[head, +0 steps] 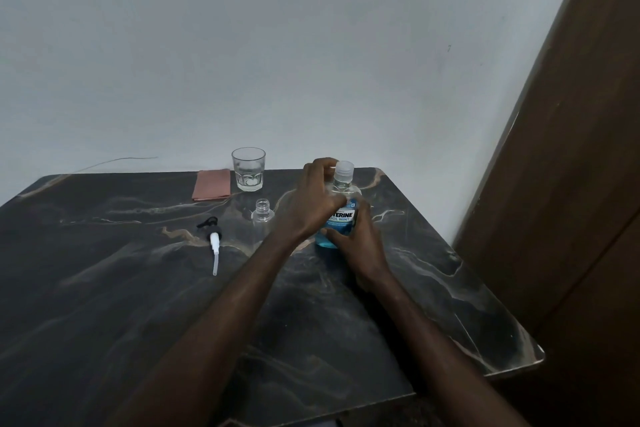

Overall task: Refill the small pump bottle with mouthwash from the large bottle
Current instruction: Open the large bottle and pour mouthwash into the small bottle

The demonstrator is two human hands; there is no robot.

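The large mouthwash bottle (341,218) stands upright on the table, partly filled with blue liquid, its clear cap (344,171) on. My right hand (360,246) wraps around its lower body from the right. Covering its shoulder from the left is my left hand (311,199), with fingertips curled up beside the cap. The small clear bottle (263,213) stands open just left of my left hand, without its pump. Its pump head (213,241), black on top with a white tube, lies flat on the table further left.
An empty drinking glass (248,168) and a folded pink cloth (211,184) sit at the far edge of the dark marbled table (104,288). A white wall is behind, and a brown wooden door (571,184) stands close on the right.
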